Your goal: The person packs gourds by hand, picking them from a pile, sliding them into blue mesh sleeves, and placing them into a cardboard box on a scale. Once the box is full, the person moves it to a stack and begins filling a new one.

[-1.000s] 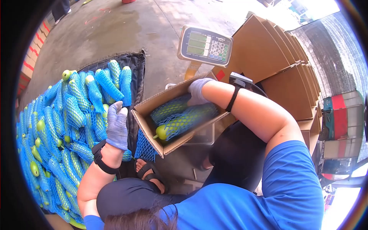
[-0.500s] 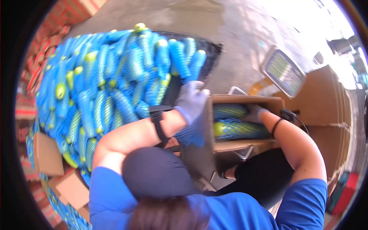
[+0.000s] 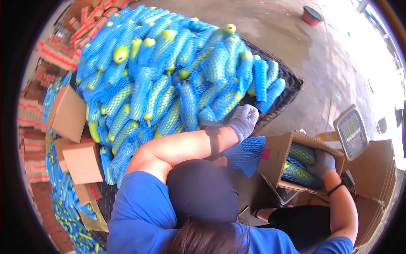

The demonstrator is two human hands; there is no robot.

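My left hand (image 3: 244, 120), in a grey glove, is closed with fingers curled beside the near edge of the pile. What it grips, if anything, is hidden. Just past it lie long green gourds (image 3: 270, 96) in blue foam netting. A blue net (image 3: 247, 153) hangs below the left wrist, beside an open cardboard box (image 3: 272, 158). Inside the box are two netted gourds (image 3: 301, 153), side by side. My gloved right hand (image 3: 322, 164) reaches over the box's right side and is closed around the gourds' end, its fingertips partly hidden.
A big pile of netted gourds (image 3: 144, 84) covers a black sheet (image 3: 281, 91) to the left. A scale display (image 3: 352, 132) stands behind the box. A larger carton (image 3: 374, 165) is at right. Cardboard boxes (image 3: 82, 161) stand at left, and a bucket (image 3: 312, 16) at the back.
The view has swung left, so the pile and the box appear farther right. My left hand's fingers have curled in near the pile. My right hand stays in the box on the gourds.
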